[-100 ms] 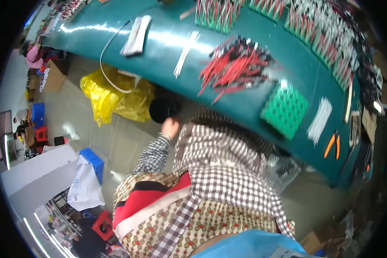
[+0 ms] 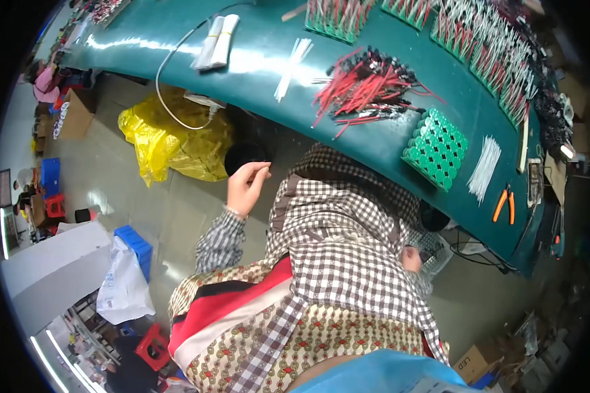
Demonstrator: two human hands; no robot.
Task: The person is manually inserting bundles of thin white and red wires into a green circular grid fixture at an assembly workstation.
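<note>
My left hand (image 2: pixel 245 189) is beside my lap, in front of the table edge. Its thumb and fingertips are pressed together; whether something small is between them does not show. Just beyond it on the floor side is a round black bin (image 2: pixel 244 156). My right hand (image 2: pixel 411 259) hangs low at the right of my lap, close to a clear plastic container (image 2: pixel 433 253), its fingers mostly hidden. On the table lie a green block of round cells (image 2: pixel 437 149), a heap of red and black wire leads (image 2: pixel 367 88) and a bundle of white strips (image 2: pixel 486 168).
Orange-handled pliers (image 2: pixel 504 205) rest near the right table end. White tube bundles (image 2: pixel 216 42) and loose white strips (image 2: pixel 292 70) lie farther left. Wired green blocks (image 2: pixel 488 62) line the far side. A yellow bag (image 2: pixel 172 139) and a grey cable (image 2: pixel 157 82) are by the table's left front.
My left hand has turned and its fingers now show more plainly, pinched. My right hand has come into sight beside my lap. The whole view has shifted slightly.
</note>
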